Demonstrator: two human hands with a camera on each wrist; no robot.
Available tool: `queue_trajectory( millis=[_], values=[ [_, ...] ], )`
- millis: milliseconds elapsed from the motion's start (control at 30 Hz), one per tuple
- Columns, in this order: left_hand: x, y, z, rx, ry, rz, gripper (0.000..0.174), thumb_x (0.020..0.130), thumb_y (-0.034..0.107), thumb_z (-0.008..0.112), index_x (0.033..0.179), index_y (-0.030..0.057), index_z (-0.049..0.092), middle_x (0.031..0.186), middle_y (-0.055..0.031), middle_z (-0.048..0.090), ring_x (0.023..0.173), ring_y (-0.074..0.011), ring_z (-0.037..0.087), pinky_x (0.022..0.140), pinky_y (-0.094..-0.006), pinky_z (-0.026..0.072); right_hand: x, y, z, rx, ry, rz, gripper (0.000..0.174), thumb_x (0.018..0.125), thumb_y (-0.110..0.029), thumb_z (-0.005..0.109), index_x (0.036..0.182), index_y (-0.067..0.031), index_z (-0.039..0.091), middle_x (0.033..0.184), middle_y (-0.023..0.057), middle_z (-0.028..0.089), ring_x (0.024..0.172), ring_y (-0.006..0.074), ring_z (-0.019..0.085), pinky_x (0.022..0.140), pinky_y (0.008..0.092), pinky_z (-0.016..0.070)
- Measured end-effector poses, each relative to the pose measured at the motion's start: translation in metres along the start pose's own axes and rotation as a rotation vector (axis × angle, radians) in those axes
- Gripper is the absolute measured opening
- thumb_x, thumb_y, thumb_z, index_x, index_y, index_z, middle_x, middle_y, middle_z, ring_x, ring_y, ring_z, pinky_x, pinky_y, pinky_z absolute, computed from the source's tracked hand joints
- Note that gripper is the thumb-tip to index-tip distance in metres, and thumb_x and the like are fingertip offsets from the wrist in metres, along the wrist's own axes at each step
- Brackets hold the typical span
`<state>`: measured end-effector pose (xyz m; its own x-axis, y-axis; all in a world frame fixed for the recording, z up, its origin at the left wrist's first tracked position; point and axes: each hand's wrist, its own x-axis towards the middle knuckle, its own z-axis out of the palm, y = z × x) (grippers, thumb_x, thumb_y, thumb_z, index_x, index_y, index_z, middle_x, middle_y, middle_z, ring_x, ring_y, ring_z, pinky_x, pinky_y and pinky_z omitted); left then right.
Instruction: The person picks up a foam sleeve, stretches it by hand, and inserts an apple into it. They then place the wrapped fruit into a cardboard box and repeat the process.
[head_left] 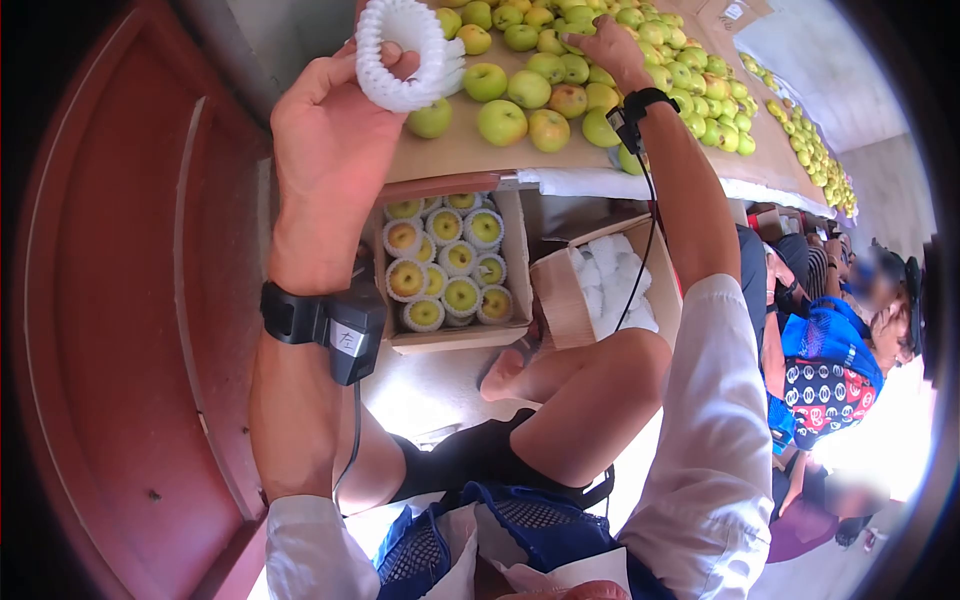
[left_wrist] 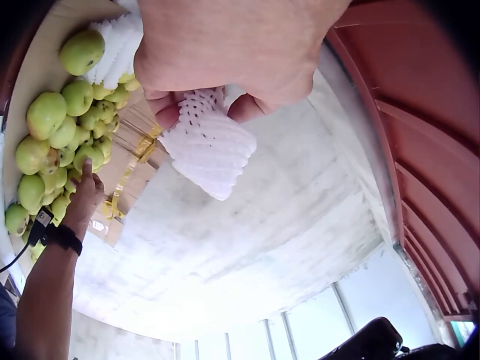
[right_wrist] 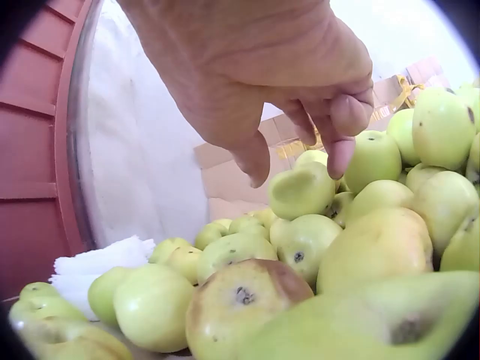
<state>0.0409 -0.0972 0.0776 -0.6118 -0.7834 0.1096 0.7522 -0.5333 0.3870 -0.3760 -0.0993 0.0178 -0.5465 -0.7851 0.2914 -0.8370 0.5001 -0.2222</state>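
In the head view my left hand [head_left: 335, 135] holds up a white foam fruit net [head_left: 400, 55], its round mouth spread wide. The left wrist view shows the foam net [left_wrist: 208, 146] hanging between thumb and fingers. My right hand [head_left: 615, 55] is over the apple heap at the far side of the table. From the right wrist, the thumb and fingers of that hand [right_wrist: 262, 67] spread down above a green apple [right_wrist: 301, 191], fingertips right at its top and the thumb apart from it. Yellow-green apples [head_left: 502, 122], some blushed red, lie all around.
Below the table edge stands a box [head_left: 515, 270] of apples in foam nets. Beside it an open carton [head_left: 560, 300] holds white foam nets. More foam nets [right_wrist: 101, 262] lie by the apples. A red door [head_left: 110, 300] is at left; people [head_left: 830, 370] sit at right.
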Motion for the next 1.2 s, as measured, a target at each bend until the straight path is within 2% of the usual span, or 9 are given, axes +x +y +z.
queue_trajectory(
  millis=[100,200,300,400,533,667,867,1067,1200],
  values=[
    [0.0,0.001,0.0,0.024,-0.001,0.013,0.037,0.089,0.004,0.053,0.123,-0.0104,0.053,0.11,-0.0153,0.062,0.105,-0.0264,0.061,0.105,-0.0439,0.046,0.004,-0.012,-0.002,-0.08,-0.175,0.083,0.088,0.078,-0.057,0.075,0.139,0.0022,0.053,0.131,0.021,0.064,0.121,0.0341,0.062,0.103,0.0433,0.0469],
    [0.0,0.003,0.002,0.035,0.008,0.029,0.034,0.089,0.004,0.053,0.121,-0.0101,0.053,0.105,-0.0148,0.061,0.103,-0.0267,0.06,0.105,-0.0447,0.0458,0.008,-0.004,0.01,-0.022,-0.043,0.047,0.089,0.077,-0.056,0.077,0.139,0.0038,0.052,0.126,0.0214,0.067,0.117,0.034,0.064,0.1,0.0433,0.0483],
    [0.003,0.013,-0.017,-0.019,-0.102,-0.048,0.035,0.088,0.007,0.05,0.117,-0.0119,0.053,0.111,-0.0193,0.064,0.114,-0.0317,0.057,0.111,-0.0474,0.0392,0.005,0.0,-0.006,0.101,-0.062,0.074,0.091,0.075,-0.053,0.079,0.139,0.005,0.051,0.12,0.0211,0.068,0.11,0.0298,0.067,0.094,0.0391,0.0517],
    [0.003,0.01,-0.01,-0.052,-0.08,-0.02,0.033,0.087,0.007,0.05,0.115,-0.0117,0.054,0.109,-0.0187,0.065,0.112,-0.0315,0.058,0.11,-0.047,0.0399,-0.032,-0.011,-0.041,0.358,-0.091,0.121,0.094,0.074,-0.051,0.082,0.14,0.0062,0.049,0.114,0.0203,0.069,0.099,0.026,0.069,0.087,0.0345,0.0535],
    [-0.001,0.013,-0.008,-0.003,-0.066,0.001,0.032,0.089,0.004,0.053,0.118,-0.0106,0.053,0.103,-0.0159,0.062,0.104,-0.0281,0.06,0.106,-0.0448,0.0447,-0.084,0.002,-0.062,0.321,-0.032,0.002,0.088,0.075,-0.044,0.084,0.138,0.0067,0.05,0.115,0.0203,0.066,0.089,0.0246,0.066,0.082,0.0344,0.0534],
    [-0.001,0.014,-0.011,-0.011,-0.09,0.007,0.032,0.09,0.004,0.053,0.118,-0.0105,0.053,0.104,-0.016,0.062,0.104,-0.0287,0.06,0.106,-0.0447,0.0449,-0.163,-0.002,-0.074,0.48,-0.066,0.055,0.083,0.073,-0.042,0.084,0.136,0.0015,0.051,0.12,0.0229,0.066,0.109,0.0358,0.065,0.094,0.0409,0.0508],
    [0.002,0.007,-0.009,-0.006,-0.059,0.0,0.033,0.09,0.004,0.051,0.12,-0.0099,0.052,0.108,-0.0164,0.061,0.105,-0.0279,0.06,0.106,-0.045,0.0453,-0.22,-0.005,-0.053,0.394,-0.102,-0.021,0.072,0.075,-0.036,0.081,0.13,0.0012,0.053,0.119,0.0249,0.065,0.109,0.0383,0.064,0.094,0.0433,0.0496],
    [0.003,0.005,-0.008,-0.007,-0.042,0.006,0.036,0.09,0.004,0.052,0.123,-0.0104,0.051,0.111,-0.0171,0.06,0.105,-0.029,0.059,0.107,-0.0456,0.0442,-0.234,-0.001,-0.023,0.237,0.071,-0.194,0.066,0.077,-0.032,0.082,0.126,0.0015,0.054,0.116,0.0242,0.062,0.099,0.0399,0.063,0.091,0.0449,0.0492],
    [0.002,0.007,-0.009,-0.002,-0.043,0.001,0.036,0.09,0.005,0.052,0.123,-0.0108,0.051,0.11,-0.0175,0.06,0.107,-0.0295,0.059,0.108,-0.0456,0.0431,-0.244,-0.008,-0.029,0.39,-0.006,-0.073,0.063,0.077,-0.023,0.083,0.126,0.0026,0.054,0.115,0.0215,0.059,0.09,0.0343,0.062,0.083,0.0409,0.0515]
  ],
)
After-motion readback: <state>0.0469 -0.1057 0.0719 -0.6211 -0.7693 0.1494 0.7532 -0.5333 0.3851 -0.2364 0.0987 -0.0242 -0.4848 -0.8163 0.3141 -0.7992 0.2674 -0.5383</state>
